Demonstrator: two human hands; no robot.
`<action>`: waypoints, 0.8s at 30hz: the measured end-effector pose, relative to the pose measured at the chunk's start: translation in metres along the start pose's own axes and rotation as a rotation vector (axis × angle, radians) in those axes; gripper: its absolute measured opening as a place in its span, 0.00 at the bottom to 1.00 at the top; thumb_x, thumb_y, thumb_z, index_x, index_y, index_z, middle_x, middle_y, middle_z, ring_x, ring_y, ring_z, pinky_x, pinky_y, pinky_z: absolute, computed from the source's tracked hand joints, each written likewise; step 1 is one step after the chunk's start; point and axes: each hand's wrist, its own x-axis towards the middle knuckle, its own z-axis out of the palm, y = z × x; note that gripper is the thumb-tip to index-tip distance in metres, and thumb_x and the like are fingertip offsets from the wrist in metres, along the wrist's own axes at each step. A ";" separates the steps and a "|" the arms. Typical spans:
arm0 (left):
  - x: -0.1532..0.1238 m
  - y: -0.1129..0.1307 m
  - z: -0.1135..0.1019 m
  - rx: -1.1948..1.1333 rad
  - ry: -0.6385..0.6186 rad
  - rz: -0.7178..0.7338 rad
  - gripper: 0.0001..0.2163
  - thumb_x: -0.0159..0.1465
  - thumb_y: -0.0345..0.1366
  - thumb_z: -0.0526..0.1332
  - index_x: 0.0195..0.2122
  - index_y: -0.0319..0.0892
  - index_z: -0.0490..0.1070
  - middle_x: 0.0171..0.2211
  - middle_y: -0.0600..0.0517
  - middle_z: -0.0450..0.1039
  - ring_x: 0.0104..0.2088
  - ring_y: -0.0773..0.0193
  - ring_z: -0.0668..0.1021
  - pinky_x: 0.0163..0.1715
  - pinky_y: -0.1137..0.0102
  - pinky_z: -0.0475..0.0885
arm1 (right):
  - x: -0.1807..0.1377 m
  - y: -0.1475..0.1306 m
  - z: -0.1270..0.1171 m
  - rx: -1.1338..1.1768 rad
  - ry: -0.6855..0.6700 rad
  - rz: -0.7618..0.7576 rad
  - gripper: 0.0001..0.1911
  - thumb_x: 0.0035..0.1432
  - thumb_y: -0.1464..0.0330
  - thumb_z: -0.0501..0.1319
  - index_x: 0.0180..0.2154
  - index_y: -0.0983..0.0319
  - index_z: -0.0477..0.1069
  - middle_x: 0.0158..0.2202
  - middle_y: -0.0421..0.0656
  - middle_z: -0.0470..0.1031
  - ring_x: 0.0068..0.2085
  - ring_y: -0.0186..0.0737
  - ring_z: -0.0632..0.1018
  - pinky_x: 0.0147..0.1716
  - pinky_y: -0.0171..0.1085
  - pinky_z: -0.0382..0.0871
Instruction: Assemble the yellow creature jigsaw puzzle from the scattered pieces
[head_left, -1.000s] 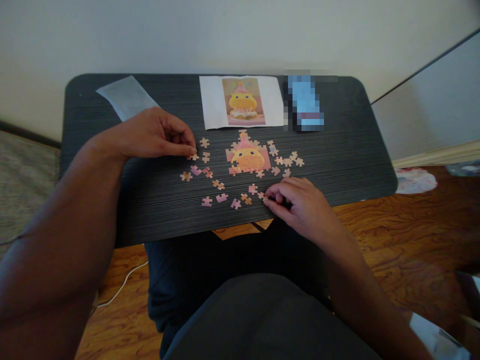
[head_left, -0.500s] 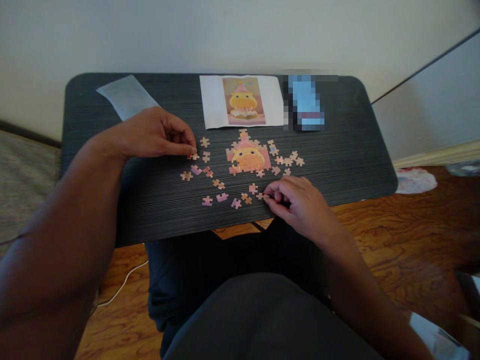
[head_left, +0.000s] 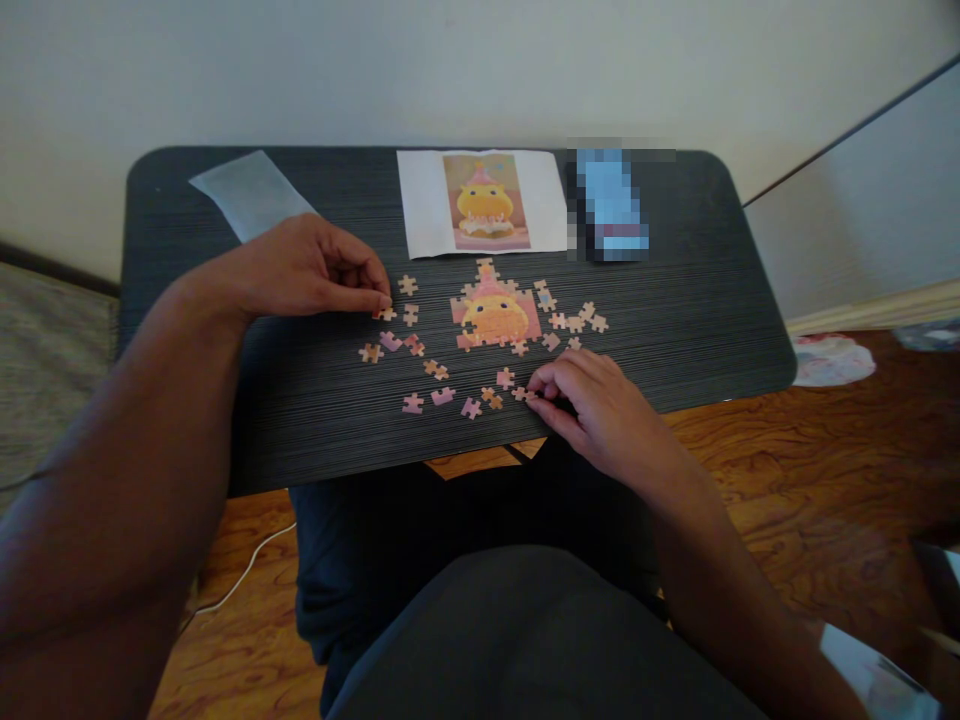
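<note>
At the left of the scattered pieces, my left hand (head_left: 322,270) has thumb and forefinger closed on a puzzle piece (head_left: 386,313) lying at the tabletop. My right hand (head_left: 581,400) pinches another puzzle piece (head_left: 520,394) by its right end, near the table's front edge. Between and beyond the hands lies a partly joined jigsaw puzzle (head_left: 496,312), showing a yellow character in a pink hat. Loose pieces are spread around it, among them a pink puzzle piece (head_left: 471,408) at the front and an orange-pink puzzle piece (head_left: 408,285) beside my left fingertips.
A white sheet with the printed picture (head_left: 427,210) lies behind the puzzle. To its right is a blurred-out phone-like object (head_left: 611,200). A translucent bag or sheet (head_left: 255,190) rests at the back left of the dark table (head_left: 690,300), close to the wall.
Both hands hold nearly the same positions, fingers on the same pieces. The view has shifted very slightly; no piece has visibly moved on the table.
</note>
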 end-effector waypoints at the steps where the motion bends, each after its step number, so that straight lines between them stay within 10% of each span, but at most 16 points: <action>1: 0.000 0.000 0.000 0.001 -0.002 -0.004 0.17 0.63 0.50 0.73 0.41 0.39 0.87 0.25 0.51 0.80 0.22 0.70 0.74 0.22 0.74 0.64 | 0.000 -0.001 0.000 -0.003 0.004 -0.003 0.03 0.75 0.68 0.65 0.46 0.57 0.72 0.42 0.44 0.77 0.46 0.48 0.78 0.48 0.46 0.67; 24: 0.000 0.000 0.000 0.002 0.007 -0.008 0.17 0.63 0.50 0.73 0.42 0.40 0.87 0.26 0.51 0.82 0.23 0.70 0.75 0.23 0.74 0.65 | -0.001 0.002 0.004 0.128 0.047 -0.055 0.03 0.75 0.70 0.63 0.45 0.56 0.72 0.47 0.46 0.80 0.50 0.48 0.79 0.51 0.47 0.72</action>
